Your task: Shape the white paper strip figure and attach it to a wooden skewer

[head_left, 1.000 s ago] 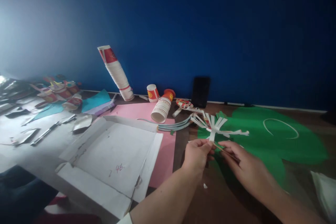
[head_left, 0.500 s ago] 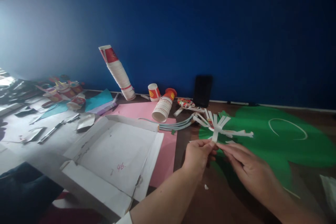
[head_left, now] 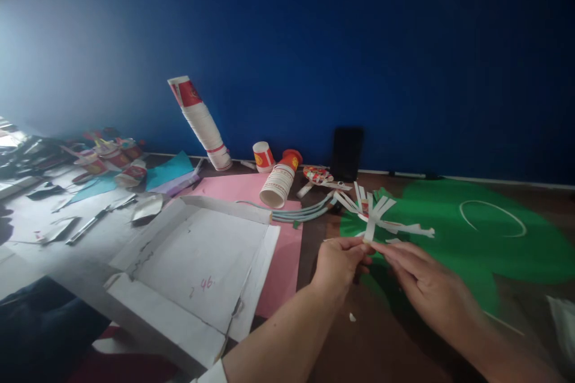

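Between my two hands is a paper cup cut into strips [head_left: 370, 228], its white strips fanning out, with a bit of red print near the middle. My left hand [head_left: 338, 264] pinches the end of one strip between thumb and fingers. From the other side, the fingertips of my right hand [head_left: 415, 269] close on the same strip end. The fingers meet there, so the very end of the strip is hidden. Beyond the strips lies a coiled grey cable [head_left: 305, 213], partly behind them.
A white box lid [head_left: 202, 269] lies left of my hands on pink paper [head_left: 287, 257]. Behind stand a tall leaning cup stack [head_left: 204, 125], a lying cup stack [head_left: 278, 184], a single cup [head_left: 263, 157] and a black phone [head_left: 347, 154]. Green paper [head_left: 431, 215] spreads at right.
Both hands keep their pinch on the strip end. The cut paper strips have shifted very slightly; otherwise little differs.
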Tool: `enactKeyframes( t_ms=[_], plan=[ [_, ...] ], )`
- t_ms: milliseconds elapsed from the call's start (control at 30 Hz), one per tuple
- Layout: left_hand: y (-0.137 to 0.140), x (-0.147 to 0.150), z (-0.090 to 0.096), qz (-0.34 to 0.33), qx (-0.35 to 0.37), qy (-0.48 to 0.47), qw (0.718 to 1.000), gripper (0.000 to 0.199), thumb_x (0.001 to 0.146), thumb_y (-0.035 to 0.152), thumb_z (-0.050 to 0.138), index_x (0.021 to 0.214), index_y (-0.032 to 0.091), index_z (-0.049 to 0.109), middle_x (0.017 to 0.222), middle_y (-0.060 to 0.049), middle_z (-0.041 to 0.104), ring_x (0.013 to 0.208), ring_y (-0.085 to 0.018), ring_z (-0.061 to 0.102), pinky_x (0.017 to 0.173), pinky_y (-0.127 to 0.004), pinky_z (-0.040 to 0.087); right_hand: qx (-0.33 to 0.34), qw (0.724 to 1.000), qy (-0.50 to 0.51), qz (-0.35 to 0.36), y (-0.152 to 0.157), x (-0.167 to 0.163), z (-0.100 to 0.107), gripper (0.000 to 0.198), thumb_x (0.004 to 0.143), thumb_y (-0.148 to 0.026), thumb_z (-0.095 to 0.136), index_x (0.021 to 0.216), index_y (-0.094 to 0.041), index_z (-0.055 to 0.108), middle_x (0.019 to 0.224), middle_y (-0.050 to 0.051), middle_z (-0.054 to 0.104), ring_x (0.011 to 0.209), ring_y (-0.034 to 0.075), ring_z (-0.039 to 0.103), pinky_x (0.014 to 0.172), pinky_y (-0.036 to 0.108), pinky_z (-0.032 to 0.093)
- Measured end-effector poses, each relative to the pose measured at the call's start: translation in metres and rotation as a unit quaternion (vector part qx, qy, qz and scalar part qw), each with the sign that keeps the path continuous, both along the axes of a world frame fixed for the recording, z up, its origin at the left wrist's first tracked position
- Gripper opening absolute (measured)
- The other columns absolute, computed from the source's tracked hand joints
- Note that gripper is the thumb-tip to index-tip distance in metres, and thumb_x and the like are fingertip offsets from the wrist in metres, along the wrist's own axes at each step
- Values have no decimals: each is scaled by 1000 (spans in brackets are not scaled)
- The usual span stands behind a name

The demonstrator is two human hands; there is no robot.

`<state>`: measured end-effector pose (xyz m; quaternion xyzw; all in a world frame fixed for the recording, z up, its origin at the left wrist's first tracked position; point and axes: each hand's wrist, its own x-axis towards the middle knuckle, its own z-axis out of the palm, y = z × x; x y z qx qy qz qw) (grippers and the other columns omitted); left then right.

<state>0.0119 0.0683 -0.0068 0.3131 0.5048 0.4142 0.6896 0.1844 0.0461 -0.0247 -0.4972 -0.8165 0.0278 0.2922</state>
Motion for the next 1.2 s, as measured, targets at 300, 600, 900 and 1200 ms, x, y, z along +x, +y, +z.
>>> enactKeyframes(
  t_ms=[300, 600, 900, 1200],
  plan=[
    [1, 1, -2, 16, -2, 2, 1000, 12, 80, 20, 65, 80, 11, 73, 68, -3, 65, 48, -4, 49, 46, -16, 37, 12, 1000, -1, -1, -1, -1, -1, 34, 96, -26, 45, 126, -31, 59, 120, 4, 67, 106, 21, 66, 83, 32, 56],
    [0, 0, -3, 8, -18, -7, 1000, 20, 80, 29, 64, 81, 9, 71, 64, -1, 61, 42, -4, 45, 40, -18, 28, 41, 999, 21, -3, -2, -7, 0, 26, 96, -27, 49, 120, -28, 58, 113, 4, 70, 101, 21, 68, 85, 33, 54],
    [-4, 1, 6, 37, -41, -2, 998, 17, 80, 27, 62, 71, 12, 64, 56, 2, 52, 37, -4, 38, 37, -19, 22, 77, 997, -29, 13, -5, -9, 4, 35, 96, -20, 47, 130, -28, 53, 118, 3, 68, 103, 18, 68, 84, 29, 54],
    [-6, 2, 9, 58, -48, -11, 997, 17, 79, 22, 61, 64, 13, 60, 50, 4, 44, 39, -3, 32, 40, -17, 24, 62, 995, -78, 6, -5, -8, 3, 43, 96, -20, 42, 137, -30, 50, 121, 5, 67, 100, 21, 70, 69, 29, 57]
  ],
)
